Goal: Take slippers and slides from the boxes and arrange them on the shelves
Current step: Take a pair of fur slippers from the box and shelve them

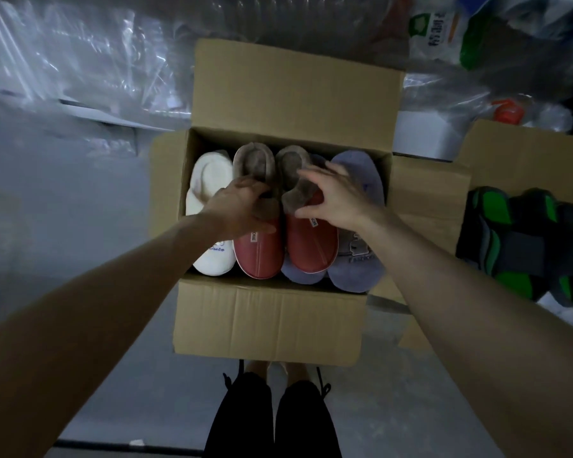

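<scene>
An open cardboard box (268, 322) stands on the floor in front of me. Inside lie a white slipper (209, 180), two red slippers with brown fur lining, and purple slippers (358, 269). My left hand (242, 206) grips the fur collar of the left red slipper (260, 256). My right hand (334, 196) is spread over the right red slipper (311, 242), thumb on its red upper and fingers reaching over the fur collar. It looks half closed on that slipper.
A second cardboard box (523, 153) at the right holds dark slides with green soles (523, 239). Clear plastic bags (80, 61) pile up at the back and left. My legs and feet (272, 414) are just behind the box.
</scene>
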